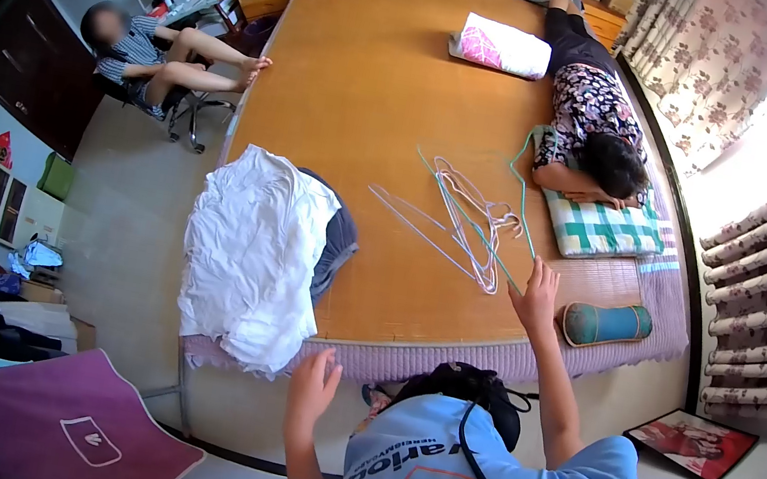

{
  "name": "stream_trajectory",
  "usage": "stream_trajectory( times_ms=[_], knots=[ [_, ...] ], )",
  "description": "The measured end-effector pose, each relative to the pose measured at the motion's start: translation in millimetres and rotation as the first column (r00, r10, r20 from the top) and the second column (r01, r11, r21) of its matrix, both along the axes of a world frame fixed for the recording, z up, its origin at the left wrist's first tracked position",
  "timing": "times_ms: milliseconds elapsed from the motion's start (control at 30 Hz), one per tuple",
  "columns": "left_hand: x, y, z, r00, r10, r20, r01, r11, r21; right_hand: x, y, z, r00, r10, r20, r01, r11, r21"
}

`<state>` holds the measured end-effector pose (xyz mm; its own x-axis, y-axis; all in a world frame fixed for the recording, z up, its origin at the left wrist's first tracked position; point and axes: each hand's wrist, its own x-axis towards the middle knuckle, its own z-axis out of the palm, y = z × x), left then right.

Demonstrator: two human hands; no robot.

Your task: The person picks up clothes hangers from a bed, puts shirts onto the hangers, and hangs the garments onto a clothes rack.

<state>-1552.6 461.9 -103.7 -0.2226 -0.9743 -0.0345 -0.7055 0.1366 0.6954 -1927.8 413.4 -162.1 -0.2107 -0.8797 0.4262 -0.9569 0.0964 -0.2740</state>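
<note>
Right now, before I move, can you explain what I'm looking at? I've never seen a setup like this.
There's no machine: these are a person's bare hands, and the only picture comes from a camera worn on that person's head, looking forward and down. The right hand holds what looks like a thin green hanger. The left hand is empty, near a crumpled white cloth. That cloth lies on the bed, partly over a dark grey cloth. Pale hangers and a blue-green bolster lie there too. Two other people are nearby, one lying down, one seated.
</note>
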Motion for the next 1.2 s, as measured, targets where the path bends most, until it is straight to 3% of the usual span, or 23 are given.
stream_trajectory(
  times_ms=[167,200,300,367,400,500,633,700,767,833,933,1000,1033,1100,1167,1200],
  knots=[
    [-22.3,-24.8,17.6,0.991,-0.132,-0.024,0.129,0.987,-0.1,14.1,4.8,61.0,0.981,0.095,0.171,-0.054,0.972,-0.229],
    [-29.5,-30.8,24.3,0.991,-0.134,-0.001,0.131,0.969,-0.209,17.9,6.6,74.2,0.965,0.105,0.24,-0.058,0.979,-0.195],
    [-48.3,-50.3,44.9,0.99,-0.098,0.102,0.134,0.878,-0.46,24.9,10.5,92.1,0.965,0.227,0.13,-0.175,0.93,-0.323],
    [-56.3,-67.8,61.1,0.991,-0.042,0.124,0.106,0.82,-0.563,28.5,17.8,104.5,0.951,0.296,0.092,-0.261,0.924,-0.279],
    [-58.7,-77.1,69.4,0.986,-0.035,0.163,0.126,0.799,-0.587,30.5,20.6,106.7,0.944,0.33,0.02,-0.307,0.896,-0.32],
    [-64.3,-105.1,76.3,0.979,0.018,0.205,0.117,0.769,-0.629,40.2,29.6,108.8,0.921,0.388,0.049,-0.351,0.876,-0.331],
    [-63.1,-111.1,50.4,0.942,-0.251,0.223,0.296,0.935,-0.197,46.0,34.6,110.4,0.894,0.434,0.115,-0.356,0.841,-0.407],
    [-66.7,-106.7,13.8,0.884,-0.468,-0.007,0.465,0.881,-0.084,48.3,28.9,114.1,0.896,0.437,0.075,-0.361,0.817,-0.45],
    [-84.4,-83.2,-6.5,0.748,-0.358,-0.558,0.539,0.819,0.197,49.6,21.7,116.4,0.869,0.442,0.222,-0.271,0.801,-0.533],
    [-100.9,-59.1,-15.8,0.621,-0.324,-0.713,0.65,0.722,0.238,51.6,9.2,127.2,0.866,0.468,0.176,-0.286,0.753,-0.593],
    [-127.6,-35.3,-27.0,0.624,-0.28,-0.729,0.698,0.619,0.36,53.5,0.7,138.3,0.856,0.475,0.202,-0.281,0.758,-0.588],
    [-129.9,-39.7,-30.5,0.537,-0.211,-0.816,0.816,0.374,0.44,52.0,-5.6,136.4,0.851,0.494,0.178,-0.306,0.742,-0.596],
    [-127.4,-41.0,-24.3,0.535,-0.221,-0.815,0.819,0.372,0.437,51.9,-8.0,135.6,0.843,0.514,0.162,-0.33,0.73,-0.598],
    [-115.0,-40.8,-10.4,0.495,-0.186,-0.849,0.794,0.495,0.354,52.6,-8.1,132.8,0.842,0.497,0.21,-0.302,0.757,-0.58],
    [-108.5,-38.6,-13.3,0.526,-0.186,-0.83,0.78,0.496,0.383,49.4,-10.9,126.9,0.846,0.515,0.137,-0.36,0.743,-0.565],
    [-107.2,-36.5,-17.2,0.511,-0.2,-0.836,0.772,0.533,0.345,51.0,-10.7,126.4,0.838,0.507,0.203,-0.329,0.765,-0.554]
  ],
)
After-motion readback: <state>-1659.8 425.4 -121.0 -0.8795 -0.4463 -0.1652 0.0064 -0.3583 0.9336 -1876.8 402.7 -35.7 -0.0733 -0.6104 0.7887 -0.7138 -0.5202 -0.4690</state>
